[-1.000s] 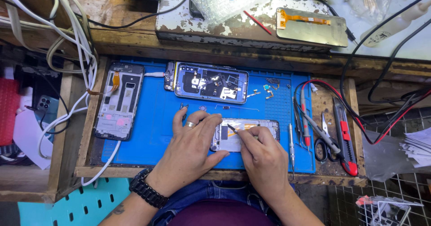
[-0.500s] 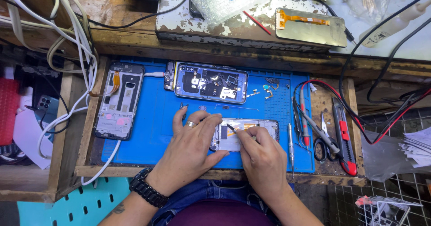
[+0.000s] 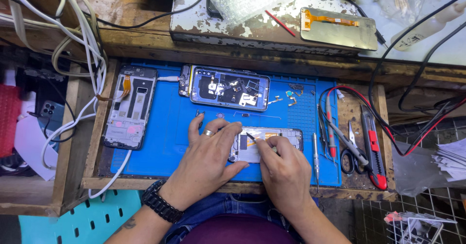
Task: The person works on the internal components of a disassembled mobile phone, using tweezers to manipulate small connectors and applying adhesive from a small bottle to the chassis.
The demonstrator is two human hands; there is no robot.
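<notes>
Here, low in the middle of the frame, the left hand (image 3: 206, 159) lies flat with its fingers spread over the left end of an opened phone frame with a pale inner plate and an orange flex strip (image 3: 272, 142), pinning it to the blue silicone work mat (image 3: 170, 127). The right hand (image 3: 286, 169) is closed in a pinch on a thin dark pointed tool (image 3: 251, 138) whose tip touches the phone's inside just right of the left fingertips. Doing this step well seems to call for steady downward pressure from the left palm so the frame cannot slide, and for short, shallow strokes of the tool, kept almost level with the plate, so the tip does not dig into the orange flex just beside it. Resting the right wrist on the mat's near edge would probably help the aim. Above, in the centre of the frame, a second opened phone body with a bluish rim and exposed boards (image 3: 228, 88) lies close, with tiny loose metal parts (image 3: 291, 96) to its right; a sweeping elbow could scatter them. At the left a grey phone frame with a bent orange ribbon (image 3: 130, 105) rests on the mat, and at the right lie black-handled scissors (image 3: 350, 149) and a red and black utility knife (image 3: 373, 147), well apart from the work.
</notes>
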